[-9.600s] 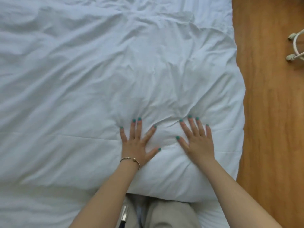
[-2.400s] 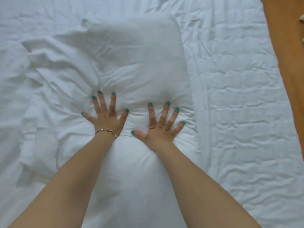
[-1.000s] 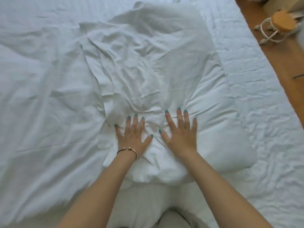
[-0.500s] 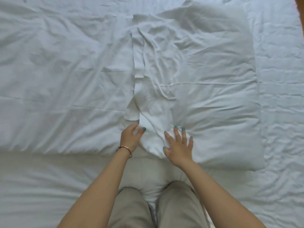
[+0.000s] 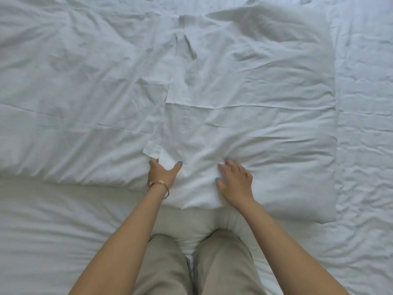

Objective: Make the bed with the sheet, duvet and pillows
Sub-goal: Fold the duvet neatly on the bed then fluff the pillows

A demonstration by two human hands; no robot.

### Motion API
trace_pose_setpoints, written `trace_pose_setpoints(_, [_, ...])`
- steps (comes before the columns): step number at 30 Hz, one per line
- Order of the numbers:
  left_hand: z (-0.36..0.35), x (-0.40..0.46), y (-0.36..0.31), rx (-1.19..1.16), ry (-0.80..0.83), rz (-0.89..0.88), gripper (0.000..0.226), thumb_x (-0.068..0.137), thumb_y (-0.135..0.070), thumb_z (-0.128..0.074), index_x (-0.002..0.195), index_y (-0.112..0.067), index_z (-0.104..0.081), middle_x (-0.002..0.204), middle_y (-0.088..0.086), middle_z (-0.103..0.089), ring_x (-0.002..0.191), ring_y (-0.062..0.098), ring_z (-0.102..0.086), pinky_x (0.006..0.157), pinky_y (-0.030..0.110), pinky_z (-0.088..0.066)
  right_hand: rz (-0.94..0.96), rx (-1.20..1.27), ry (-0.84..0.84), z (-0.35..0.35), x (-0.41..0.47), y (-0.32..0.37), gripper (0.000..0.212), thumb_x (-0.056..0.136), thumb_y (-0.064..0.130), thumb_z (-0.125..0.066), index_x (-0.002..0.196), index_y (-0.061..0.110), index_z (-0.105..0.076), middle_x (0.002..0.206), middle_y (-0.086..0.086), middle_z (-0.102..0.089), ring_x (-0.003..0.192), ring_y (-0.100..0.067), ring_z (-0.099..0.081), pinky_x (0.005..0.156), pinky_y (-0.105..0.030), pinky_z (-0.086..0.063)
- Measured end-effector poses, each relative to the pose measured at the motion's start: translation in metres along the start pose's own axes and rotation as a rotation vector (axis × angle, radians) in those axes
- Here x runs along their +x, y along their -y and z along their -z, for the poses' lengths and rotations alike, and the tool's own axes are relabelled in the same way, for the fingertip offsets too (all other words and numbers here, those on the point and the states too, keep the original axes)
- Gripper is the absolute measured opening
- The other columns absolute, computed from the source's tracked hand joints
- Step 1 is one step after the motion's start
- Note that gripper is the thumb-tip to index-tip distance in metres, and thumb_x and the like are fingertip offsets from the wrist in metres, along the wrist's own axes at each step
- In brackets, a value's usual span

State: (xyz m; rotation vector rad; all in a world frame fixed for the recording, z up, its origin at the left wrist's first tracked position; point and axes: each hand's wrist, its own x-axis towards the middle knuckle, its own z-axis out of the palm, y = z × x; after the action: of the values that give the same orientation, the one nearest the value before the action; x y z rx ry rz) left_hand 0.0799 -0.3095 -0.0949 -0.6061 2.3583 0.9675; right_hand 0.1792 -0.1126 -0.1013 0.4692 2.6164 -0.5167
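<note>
The head view looks down on two white pillows lying side by side on the sheet: the left pillow and the right pillow, its filling bulging inside a loose pillowcase. The left hand pinches the slack flap of that pillowcase between thumb and fingers. The right hand presses the right pillow's near edge, fingers loosely bent and grasping nothing.

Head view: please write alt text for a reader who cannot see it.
A person kneeling on a white bed handles a white pillow: the left hand holds its loose flap, the right hand rests on it. A second pillow lies alongside, left.
</note>
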Motion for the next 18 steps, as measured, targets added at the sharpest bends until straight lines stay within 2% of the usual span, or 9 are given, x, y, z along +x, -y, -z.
trace_pose_setpoints(2, [0.0,0.015,-0.006,0.2,-0.029,0.064,0.047,0.086,-0.034,-0.068,0.122,-0.005,-0.057,0.123,0.015,-0.061,0.114,0.033,-0.055,0.092,0.035,-0.042,0.046,-0.074,-0.061,0.003,-0.001,-0.015,0.047,0.085,0.038,-0.048,0.131,0.026,-0.051,0.146,0.0,-0.042,0.128,-0.03,-0.04,0.101,-0.045,-0.028])
trace_pose_setpoints(5, [-0.005,0.018,-0.007,0.46,-0.175,0.12,0.038,0.089,-0.028,-0.062,0.121,-0.008,-0.057,0.127,0.015,-0.058,0.124,0.033,-0.046,0.102,0.039,-0.03,0.263,-0.247,-0.036,0.01,-0.006,-0.058,0.054,0.084,0.044,-0.042,0.135,0.029,-0.051,0.146,-0.002,-0.046,0.127,-0.031,-0.043,0.102,-0.044,-0.027])
trace_pose_setpoints(7, [-0.024,0.005,-0.015,0.554,-0.336,0.048,0.055,0.086,-0.025,-0.064,0.133,-0.004,-0.044,0.14,0.017,-0.044,0.132,0.035,-0.034,0.109,0.044,-0.021,0.368,-0.365,-0.066,0.02,-0.006,-0.093,0.055,0.089,0.048,-0.041,0.142,0.031,-0.047,0.15,-0.002,-0.042,0.136,-0.03,-0.04,0.111,-0.045,-0.022])
trace_pose_setpoints(9, [-0.052,-0.018,-0.034,0.474,-0.391,-0.193,0.086,0.081,-0.036,-0.065,0.15,-0.008,-0.021,0.155,0.017,-0.02,0.142,0.036,-0.02,0.112,0.051,-0.012,0.147,-0.348,-0.078,0.032,-0.011,-0.125,0.06,0.091,0.058,-0.034,0.148,0.04,-0.033,0.158,0.0,-0.027,0.145,-0.028,-0.023,0.116,-0.05,-0.003])
trace_pose_setpoints(10, [-0.068,-0.029,-0.041,0.506,-0.351,-0.392,0.091,0.079,-0.044,-0.061,0.153,-0.017,-0.014,0.159,0.015,-0.013,0.144,0.036,-0.014,0.112,0.054,-0.009,-0.007,-0.321,-0.088,0.033,-0.017,-0.138,0.062,0.091,0.062,-0.026,0.151,0.045,-0.021,0.162,0.001,-0.014,0.148,-0.027,-0.012,0.115,-0.05,0.007])
trace_pose_setpoints(12, [-0.1,-0.043,-0.044,0.778,-0.077,-0.737,0.082,0.085,-0.057,-0.043,0.151,-0.04,0.002,0.161,0.008,0.004,0.147,0.032,0.003,0.11,0.063,-0.001,-0.146,-0.322,-0.055,0.019,-0.034,-0.159,0.063,0.094,0.065,-0.009,0.152,0.045,-0.002,0.164,0.0,0.003,0.149,-0.025,0.005,0.114,-0.052,0.012])
trace_pose_setpoints(14, [-0.116,-0.035,-0.03,0.975,0.244,-0.617,0.072,0.091,-0.067,-0.026,0.138,-0.053,0.026,0.156,-0.003,0.03,0.144,0.023,0.025,0.106,0.071,0.005,-0.141,-0.327,0.023,0.008,-0.042,-0.167,0.061,0.093,0.064,0.001,0.151,0.046,0.01,0.162,0.001,0.014,0.148,-0.022,0.018,0.113,-0.052,0.014])
trace_pose_setpoints(16, [-0.111,-0.019,-0.015,0.968,0.328,-0.377,0.074,0.087,-0.076,-0.017,0.133,-0.051,0.035,0.147,-0.01,0.044,0.14,0.017,0.034,0.103,0.072,0.008,-0.142,-0.283,0.053,0.009,-0.037,-0.166,0.06,0.089,0.064,0.006,0.144,0.05,0.024,0.156,0.007,0.032,0.143,-0.017,0.032,0.109,-0.049,0.022])
trace_pose_setpoints(18, [-0.1,-0.014,-0.004,1.005,0.328,-0.324,0.076,0.087,-0.076,-0.015,0.137,-0.046,0.033,0.146,-0.011,0.044,0.141,0.014,0.032,0.106,0.068,0.007,-0.151,-0.254,0.114,0.015,-0.033,-0.163,0.059,0.087,0.063,0.008,0.14,0.05,0.032,0.15,0.008,0.042,0.139,-0.017,0.039,0.108,-0.049,0.025])
